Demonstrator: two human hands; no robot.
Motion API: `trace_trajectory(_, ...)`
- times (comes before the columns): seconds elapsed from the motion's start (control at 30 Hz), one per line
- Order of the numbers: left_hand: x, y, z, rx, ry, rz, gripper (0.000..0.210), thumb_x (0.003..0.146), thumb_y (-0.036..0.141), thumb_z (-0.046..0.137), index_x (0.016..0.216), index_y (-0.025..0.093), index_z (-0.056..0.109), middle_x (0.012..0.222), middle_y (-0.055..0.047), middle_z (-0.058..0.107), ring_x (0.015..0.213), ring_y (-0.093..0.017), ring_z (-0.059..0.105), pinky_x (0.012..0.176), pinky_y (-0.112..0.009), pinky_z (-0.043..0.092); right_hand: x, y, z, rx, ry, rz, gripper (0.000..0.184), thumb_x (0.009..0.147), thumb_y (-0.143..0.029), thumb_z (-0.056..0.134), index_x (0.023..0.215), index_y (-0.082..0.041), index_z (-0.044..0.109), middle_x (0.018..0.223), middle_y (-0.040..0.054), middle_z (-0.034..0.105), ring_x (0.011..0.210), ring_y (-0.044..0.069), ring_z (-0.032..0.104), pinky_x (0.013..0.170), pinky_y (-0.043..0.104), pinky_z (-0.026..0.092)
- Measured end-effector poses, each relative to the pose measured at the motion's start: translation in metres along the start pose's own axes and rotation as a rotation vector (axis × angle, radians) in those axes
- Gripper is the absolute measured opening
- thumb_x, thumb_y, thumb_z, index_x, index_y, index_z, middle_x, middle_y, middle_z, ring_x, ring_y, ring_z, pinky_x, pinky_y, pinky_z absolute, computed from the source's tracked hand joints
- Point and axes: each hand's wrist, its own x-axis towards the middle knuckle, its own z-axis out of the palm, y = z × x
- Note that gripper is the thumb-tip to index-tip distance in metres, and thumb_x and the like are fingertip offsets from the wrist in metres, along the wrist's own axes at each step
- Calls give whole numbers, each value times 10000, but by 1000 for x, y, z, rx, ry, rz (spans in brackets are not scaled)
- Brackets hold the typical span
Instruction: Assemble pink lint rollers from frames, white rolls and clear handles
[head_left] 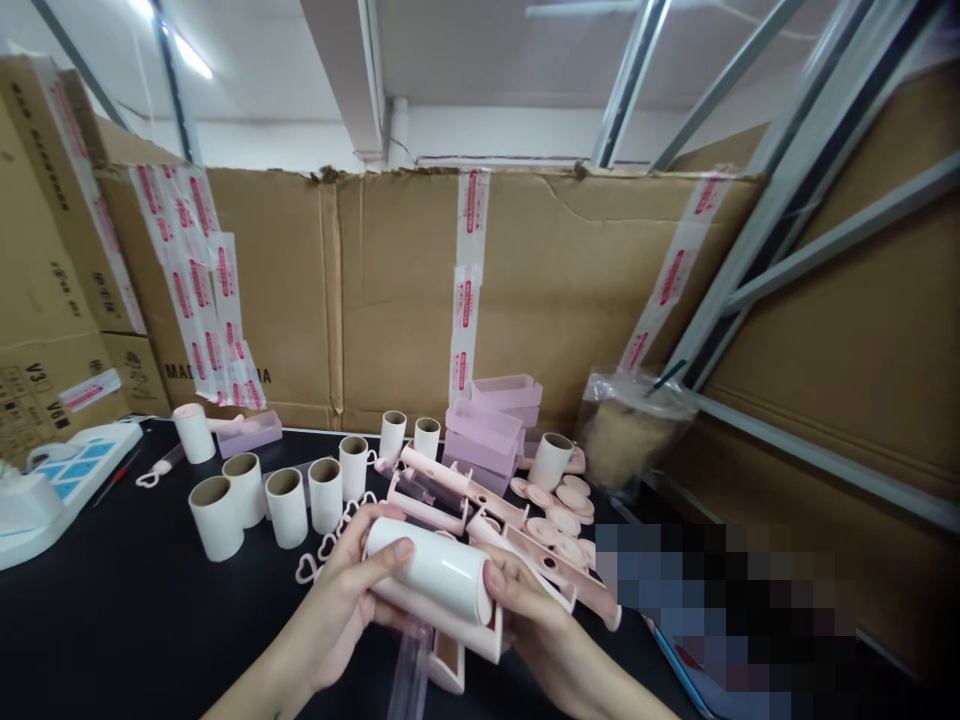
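Note:
Both hands hold a white cardboard tube (431, 566) lying sideways in a pale pink plastic holder (450, 627). My left hand (346, 585) wraps the left end, its thumb on top of the tube. At the right end, my right hand (529, 600) grips with its thumb against a pink round cap (485, 592). Below the hands lie a clear plastic strip (409, 675) and another pink piece (448, 664). More pink holder parts (551, 560) and several pink discs (568, 508) are just behind them.
Several white tubes (286, 510) stand upright on the black table (112, 635). Lilac trays (484, 435) are stacked at the back, against a cardboard wall (397, 290). A plastic bag (630, 430) and a pixelated phone-like object (686, 665) are on the right, a power strip (67, 485) on the left.

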Motion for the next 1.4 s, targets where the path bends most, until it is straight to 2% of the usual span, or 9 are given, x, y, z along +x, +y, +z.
trace_trajectory(0.3, 3, 1, -7, -81, -41, -70, 286, 775, 283, 629, 950, 241, 407, 864, -7, 599, 695, -159, 632, 644, -350, 544, 3, -4, 5, 38, 59, 27, 342, 578, -461, 752, 566, -174, 566, 499, -15, 539, 445, 115, 428, 452, 226, 310)
trace_trajectory(0.67, 0, 3, -4, -61, -49, -50, 268, 774, 278, 622, 916, 232, 398, 817, 14, 589, 644, -141, 617, 590, -311, 541, 1, -6, 8, 29, 93, 21, 361, 571, -420, 764, 520, -177, 501, 508, -37, 476, 460, 94, 355, 448, 216, 255)
trace_trajectory(0.87, 1, 0, -2, 12, 18, 20, 330, 742, 347, 676, 889, 226, 407, 804, 22, 554, 667, -152, 612, 518, -269, 535, 1, -7, 9, -45, 4, 22, 401, 589, -451, 754, 515, -165, 483, 524, -40, 428, 474, 80, 308, 448, 214, 184)
trace_trajectory(1.03, 0, 2, -3, 17, -20, -12, 322, 750, 317, 671, 877, 220, 391, 791, 22, 557, 651, -153, 612, 508, -275, 538, 0, -3, 6, -145, -83, -74, 424, 641, -502, 702, 487, -142, 538, 509, -24, 421, 475, 85, 313, 455, 236, 174)
trace_trajectory(1.4, 0, 5, -4, 57, -25, -18, 322, 764, 321, 657, 873, 218, 373, 815, 4, 586, 662, -151, 609, 508, -268, 532, 3, -5, 4, -246, -124, -146, 451, 697, -530, 647, 484, -142, 563, 474, -32, 381, 462, 87, 289, 458, 254, 151)
